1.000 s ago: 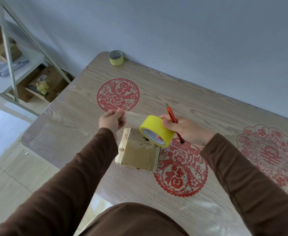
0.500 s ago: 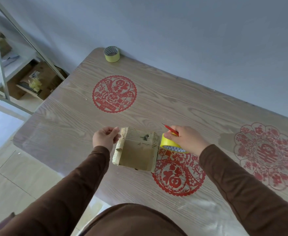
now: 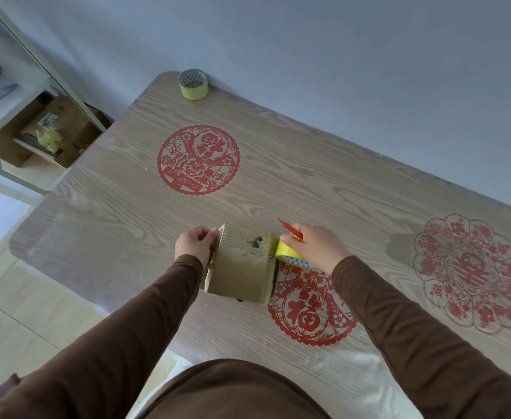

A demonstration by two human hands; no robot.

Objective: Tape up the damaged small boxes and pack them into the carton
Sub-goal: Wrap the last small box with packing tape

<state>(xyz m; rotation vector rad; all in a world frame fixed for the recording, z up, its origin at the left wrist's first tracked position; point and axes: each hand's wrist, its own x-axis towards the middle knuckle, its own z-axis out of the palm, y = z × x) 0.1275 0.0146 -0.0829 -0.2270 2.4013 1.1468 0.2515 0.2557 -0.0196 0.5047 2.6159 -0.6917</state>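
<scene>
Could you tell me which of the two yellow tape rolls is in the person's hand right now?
The yellow tape roll at the small cardboard box's right edge, held in the right hand along with a red cutter. The other roll sits untouched at the table's far corner.

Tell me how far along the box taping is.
Early. The damaged brown cardboard box sits on the wooden table; left hand pinches its edge, right hand holds the yellow tape roll against it. Cutting and packing remain; no carton on the table.

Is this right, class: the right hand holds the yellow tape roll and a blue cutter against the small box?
Not quite. In the head view, the cutter is red, not blue. The right hand does hold it with the yellow tape roll against the small box.
</scene>
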